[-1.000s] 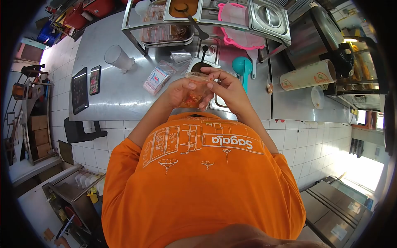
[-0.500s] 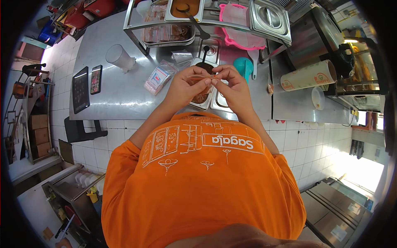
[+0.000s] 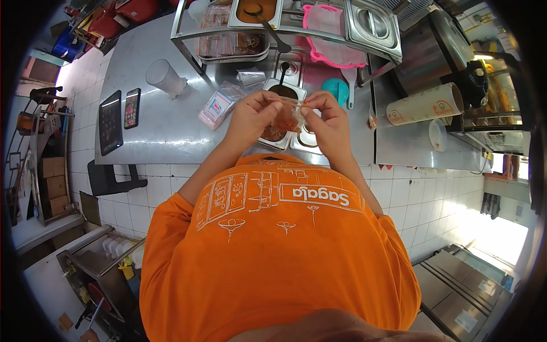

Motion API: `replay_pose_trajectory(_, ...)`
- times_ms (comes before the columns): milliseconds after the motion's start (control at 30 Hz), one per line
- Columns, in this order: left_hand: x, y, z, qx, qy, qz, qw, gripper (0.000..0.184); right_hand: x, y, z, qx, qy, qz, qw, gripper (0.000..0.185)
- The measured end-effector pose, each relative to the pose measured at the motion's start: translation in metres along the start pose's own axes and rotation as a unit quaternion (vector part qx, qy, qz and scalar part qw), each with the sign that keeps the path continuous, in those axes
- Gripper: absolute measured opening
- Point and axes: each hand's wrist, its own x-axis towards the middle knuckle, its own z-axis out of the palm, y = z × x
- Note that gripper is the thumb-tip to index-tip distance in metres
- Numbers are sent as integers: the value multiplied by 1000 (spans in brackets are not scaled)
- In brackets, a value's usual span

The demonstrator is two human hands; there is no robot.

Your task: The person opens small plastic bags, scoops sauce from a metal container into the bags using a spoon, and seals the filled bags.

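Note:
A small clear plastic bag with reddish-orange contents hangs between my two hands. My left hand pinches its top edge on the left. On the right, my right hand pinches the same edge, fingers curled. Below and behind the bag are a metal container with reddish-brown food and a metal lid. Just beyond stands a metal container of dark sauce with a black ladle. A pack of plastic bags lies left of my left hand.
On the steel table are a plastic cup, a tablet, a phone, a turquoise scoop and a paper roll. A metal rack holds a pan of orange sauce and a pink tray.
The bag was first cupped in my left hand; now it hangs from both hands' fingertips. Since half a second ago, my hands have moved slightly apart, stretching its top edge.

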Motion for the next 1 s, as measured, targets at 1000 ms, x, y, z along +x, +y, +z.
replay_pose_trajectory(1000, 4, -15, -27, 306, -34, 86, 948, 13, -21, 13, -51, 49, 139, 80, 986, 11)
